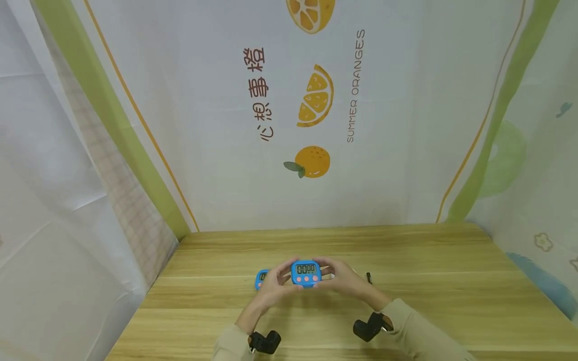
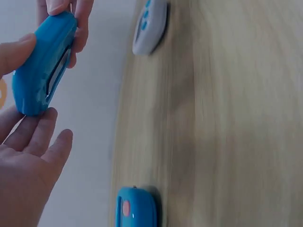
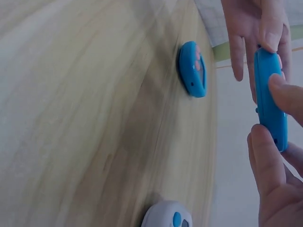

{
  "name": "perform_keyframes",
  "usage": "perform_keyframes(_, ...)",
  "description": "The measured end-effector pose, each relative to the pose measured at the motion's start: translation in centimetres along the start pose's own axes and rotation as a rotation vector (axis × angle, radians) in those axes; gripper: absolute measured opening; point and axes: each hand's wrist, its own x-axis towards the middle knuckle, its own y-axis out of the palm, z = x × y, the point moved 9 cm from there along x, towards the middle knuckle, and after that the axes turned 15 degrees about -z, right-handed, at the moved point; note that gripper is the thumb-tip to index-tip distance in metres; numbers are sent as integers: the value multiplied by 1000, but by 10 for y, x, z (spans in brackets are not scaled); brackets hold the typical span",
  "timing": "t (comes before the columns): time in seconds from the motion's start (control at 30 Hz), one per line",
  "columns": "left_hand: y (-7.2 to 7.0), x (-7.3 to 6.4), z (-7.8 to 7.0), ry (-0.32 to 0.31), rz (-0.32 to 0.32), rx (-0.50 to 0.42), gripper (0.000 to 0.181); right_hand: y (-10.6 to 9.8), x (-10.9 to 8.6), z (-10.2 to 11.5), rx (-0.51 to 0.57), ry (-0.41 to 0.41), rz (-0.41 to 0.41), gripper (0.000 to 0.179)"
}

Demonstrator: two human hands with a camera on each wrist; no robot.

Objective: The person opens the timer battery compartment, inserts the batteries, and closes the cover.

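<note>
Timer, rounded blue plastic, lies on wood-grain table by left hand, whose bent fingers pinch one end of second rounded blue timer, raised above table; right hand's pinch the other. Keep grip on rim, off pink buttons.

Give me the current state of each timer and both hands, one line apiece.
Held blue digital timer: raised off the wooden table, display reading 00 00.
Other blue digital timer: resting on the table, display partly hidden in the head view.
White timer with blue buttons: resting on the table, display not readable.
Left hand: gripping one end of the held timer.
Right hand: gripping its other end.
</note>
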Motion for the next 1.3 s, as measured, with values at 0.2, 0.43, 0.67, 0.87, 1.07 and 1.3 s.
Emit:
perform_keyframes(0.2, -8, 7, 16, -41, -46, 106, 70, 9, 15, -22, -77, 19, -22, 64)
perform_keyframes(0.43, -14, 14, 34, -88, -174, 179, 66, 18, 25, -43, -88, 87, -61, 65)
perform_keyframes(0.67, -11, 18, 45, -98, -232, 290, 60, 28, 28, -57, -187, 159, -73, 63)
perform_keyframes(0.87, -9, 17, 52, -127, -249, 322, 60, 32, 29, -55, -313, 104, -83, 61)
perform_keyframes(1.07, -8, 15, 51, -101, -264, 381, 59, 32, 27, -49, -368, 83, -91, 61)
perform_keyframes(1.3, -8, 16, 40, -77, -274, 378, 59, 21, 25, -40, -337, 121, -86, 60)
